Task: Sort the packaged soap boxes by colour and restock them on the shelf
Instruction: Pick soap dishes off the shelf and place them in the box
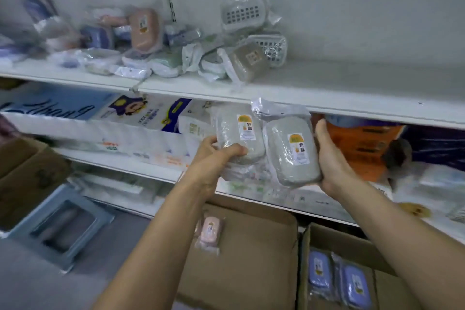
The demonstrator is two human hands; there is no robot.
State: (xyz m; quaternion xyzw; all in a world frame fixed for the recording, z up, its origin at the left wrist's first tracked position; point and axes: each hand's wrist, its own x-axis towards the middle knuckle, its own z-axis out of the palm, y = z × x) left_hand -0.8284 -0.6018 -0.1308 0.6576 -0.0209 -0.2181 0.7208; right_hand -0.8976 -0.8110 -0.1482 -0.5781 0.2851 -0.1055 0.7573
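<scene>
The head view shows the left hand (214, 156) grasping one grey soap box (236, 133). The right hand (332, 158) grasps another grey soap box (292, 153), both just below the upper shelf (327, 98).

Two grey wrapped soap boxes (264, 143), held upright

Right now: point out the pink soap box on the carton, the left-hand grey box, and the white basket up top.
pink soap box (210, 231), head view, centre of its wrapped face
left grey box (236, 131), head view, bare face beside label
white basket (241, 14), head view, slotted front
</scene>
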